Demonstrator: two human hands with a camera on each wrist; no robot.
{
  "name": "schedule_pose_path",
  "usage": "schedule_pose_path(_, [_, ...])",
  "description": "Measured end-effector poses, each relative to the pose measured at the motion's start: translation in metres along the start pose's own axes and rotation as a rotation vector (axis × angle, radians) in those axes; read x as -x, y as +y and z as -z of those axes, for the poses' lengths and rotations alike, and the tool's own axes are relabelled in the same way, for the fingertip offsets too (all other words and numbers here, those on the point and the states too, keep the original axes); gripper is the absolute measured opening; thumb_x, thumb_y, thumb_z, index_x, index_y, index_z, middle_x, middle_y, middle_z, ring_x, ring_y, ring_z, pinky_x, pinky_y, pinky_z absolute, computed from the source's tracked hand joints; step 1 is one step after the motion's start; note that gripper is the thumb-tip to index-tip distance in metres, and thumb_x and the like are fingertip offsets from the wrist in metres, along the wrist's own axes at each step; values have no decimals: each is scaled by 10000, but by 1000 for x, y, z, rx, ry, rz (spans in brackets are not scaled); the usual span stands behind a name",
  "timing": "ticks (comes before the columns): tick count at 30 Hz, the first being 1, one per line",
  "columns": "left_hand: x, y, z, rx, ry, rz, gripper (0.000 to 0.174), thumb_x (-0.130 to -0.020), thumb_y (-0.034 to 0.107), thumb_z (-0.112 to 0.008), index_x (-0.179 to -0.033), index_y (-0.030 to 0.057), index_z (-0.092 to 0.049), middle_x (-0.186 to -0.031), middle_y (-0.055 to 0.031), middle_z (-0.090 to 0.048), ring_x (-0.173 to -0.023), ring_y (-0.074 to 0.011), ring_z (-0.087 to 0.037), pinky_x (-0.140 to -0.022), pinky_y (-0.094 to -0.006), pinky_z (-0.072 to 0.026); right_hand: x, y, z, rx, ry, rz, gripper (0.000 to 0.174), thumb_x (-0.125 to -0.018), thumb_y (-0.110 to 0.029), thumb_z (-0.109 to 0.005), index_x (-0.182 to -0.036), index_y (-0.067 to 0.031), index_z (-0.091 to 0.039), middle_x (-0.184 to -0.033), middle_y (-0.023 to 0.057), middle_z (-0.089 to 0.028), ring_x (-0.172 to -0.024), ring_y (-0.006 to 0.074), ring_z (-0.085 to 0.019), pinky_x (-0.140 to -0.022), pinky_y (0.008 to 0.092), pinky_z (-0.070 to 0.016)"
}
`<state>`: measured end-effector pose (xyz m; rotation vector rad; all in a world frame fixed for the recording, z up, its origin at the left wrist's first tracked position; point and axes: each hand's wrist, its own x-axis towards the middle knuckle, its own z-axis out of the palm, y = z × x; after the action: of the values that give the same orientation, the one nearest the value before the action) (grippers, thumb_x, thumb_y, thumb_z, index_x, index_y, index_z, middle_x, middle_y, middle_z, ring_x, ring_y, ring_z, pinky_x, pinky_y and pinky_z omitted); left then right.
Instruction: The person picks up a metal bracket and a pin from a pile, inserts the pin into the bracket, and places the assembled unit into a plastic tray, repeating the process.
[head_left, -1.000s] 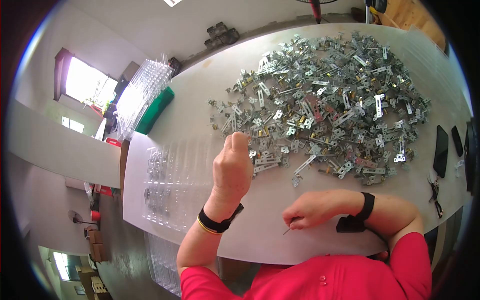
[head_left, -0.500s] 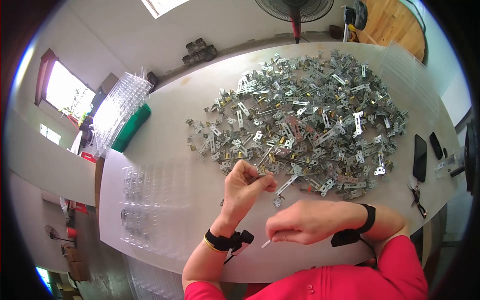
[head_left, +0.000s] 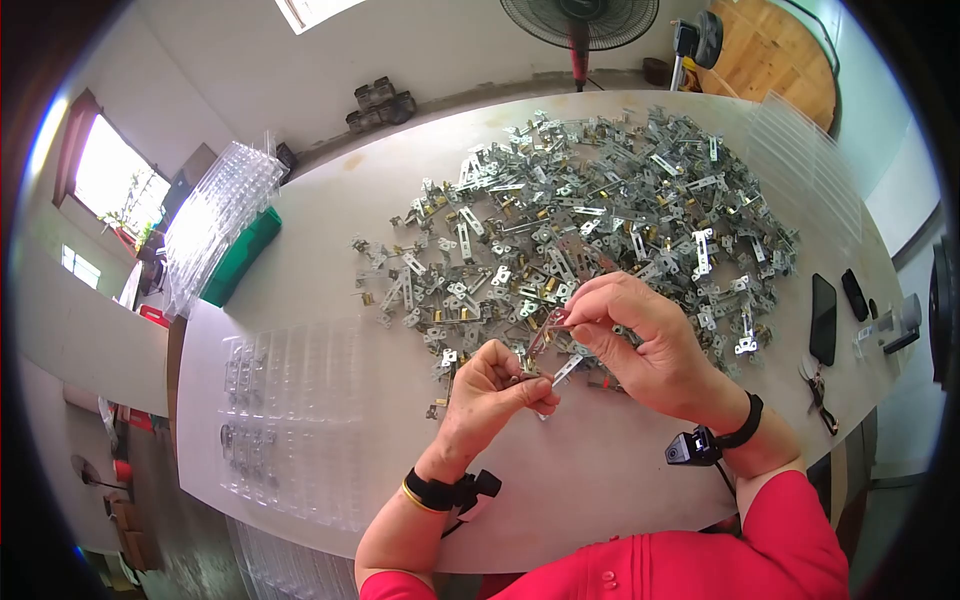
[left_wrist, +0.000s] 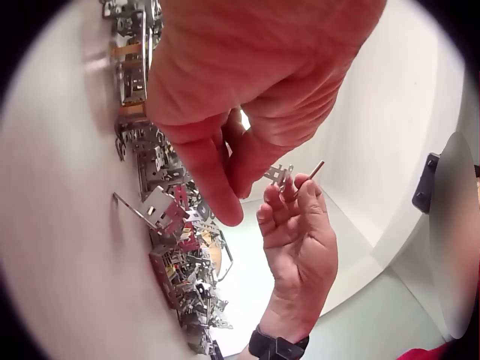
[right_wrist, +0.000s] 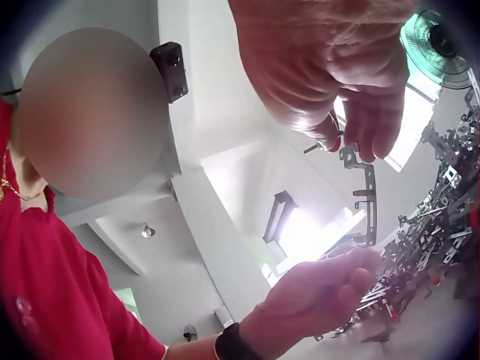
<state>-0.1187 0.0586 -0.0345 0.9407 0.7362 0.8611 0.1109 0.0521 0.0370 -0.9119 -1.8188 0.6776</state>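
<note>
My left hand [head_left: 488, 402] pinches one end of a slotted metal bracket [right_wrist: 369, 196] between thumb and fingers, above the near edge of a pile of similar metal brackets [head_left: 600, 215]. At the bracket's other end is my right hand [head_left: 650, 345], its fingertips overlapping that end in the head and right wrist views. A thin metal rod [left_wrist: 318, 169] sticks out from the right hand's pinched thumb and fingers. The bracket slants up from left hand to right hand; its lower end is partly hidden by the left fingers.
Clear plastic trays [head_left: 290, 420] lie at the table's left. More trays [head_left: 222, 215] stack by a green container [head_left: 243, 257] at the back left. A phone [head_left: 823, 320] and pliers [head_left: 820, 395] lie at the right. A fan [head_left: 580, 20] stands behind the table.
The left hand has drawn back from the pile's edge with a bracket in its fingers. The right hand has risen from near the table's front to the bracket's far end. The head view has shifted.
</note>
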Motion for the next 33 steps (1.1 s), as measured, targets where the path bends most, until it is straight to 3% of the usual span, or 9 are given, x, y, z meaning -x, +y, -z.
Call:
schedule_pose_path(12, [6,2,1,16,-84,60,329,-896,-33,-737,-977,59,-432,-1058,-228,-700,-903,-309,-750,-772,-419,-644,2,-2,1,-7,11,-23,90,-954,10,-660,-1036,-25,-646,-966,107,-668,-831,203,-679,-732,302,-537])
schedule_pose_path(15, [5,2,8,-19,-175,18,311,-943,167,-738,-1031,62,-459,-1152,-247,-663,-956,-321,-737,-796,-428,-632,2,-3,3,-105,9,-107,68,-969,2,-651,-1033,-17,-643,-948,79,-668,-840,156,-669,-736,284,-534])
schedule_pose_path(18, [2,-5,12,169,-257,-11,398,-1073,441,-481,-1191,61,-488,-1236,-213,-638,-1020,-315,-705,-876,-444,-573,3,-7,-1,-299,-49,-220,59,-977,-1,-643,-1035,-14,-641,-921,56,-664,-846,130,-657,-737,266,-528])
schedule_pose_path(19, [1,-4,10,172,-256,-10,398,-1073,441,-481,-1191,61,-488,-1236,-213,-638,-1020,-315,-705,-876,-444,-573,4,-7,-1,-299,-50,-223,59,-977,-1,-643,-1035,-14,-641,-921,56,-664,-846,130,-657,-737,266,-528])
schedule_pose_path(21, [3,2,5,99,-245,69,580,-1035,532,-485,-1317,25,-476,-1189,-235,-660,-949,-343,-728,-805,-423,-599,6,-7,-5,-280,-133,-294,63,-982,-7,-640,-1042,-25,-645,-904,55,-663,-853,121,-651,-740,268,-524])
schedule_pose_path(25, [9,5,-6,95,-246,81,577,-1068,512,-415,-1319,2,-515,-1054,-207,-694,-863,-290,-727,-717,-352,-570,12,3,-16,-260,-138,-255,61,-981,-16,-644,-1039,-32,-649,-892,55,-664,-852,118,-648,-742,275,-525])
schedule_pose_path(28, [9,5,-4,16,-337,88,524,-1092,462,-392,-1231,-6,-582,-888,-161,-691,-744,-232,-692,-636,-314,-514,12,4,-21,-280,-164,-254,61,-973,-28,-660,-1033,-36,-654,-895,52,-657,-812,113,-629,-721,274,-516])
schedule_pose_path(30, [9,3,-5,36,-236,76,465,-1103,416,-400,-1173,2,-600,-772,-102,-616,-663,-207,-641,-596,-301,-484,9,4,-21,-56,-45,-38,66,-963,-25,-670,-1027,-32,-656,-892,45,-643,-757,107,-599,-687,265,-498])
schedule_pose_path(33, [8,4,-6,57,-126,49,423,-1110,385,-411,-1130,11,-608,-703,-61,-561,-608,-187,-607,-565,-287,-468,7,0,-14,-34,-4,-123,71,-956,-22,-676,-1023,-33,-659,-897,42,-627,-725,101,-566,-659,262,-476])
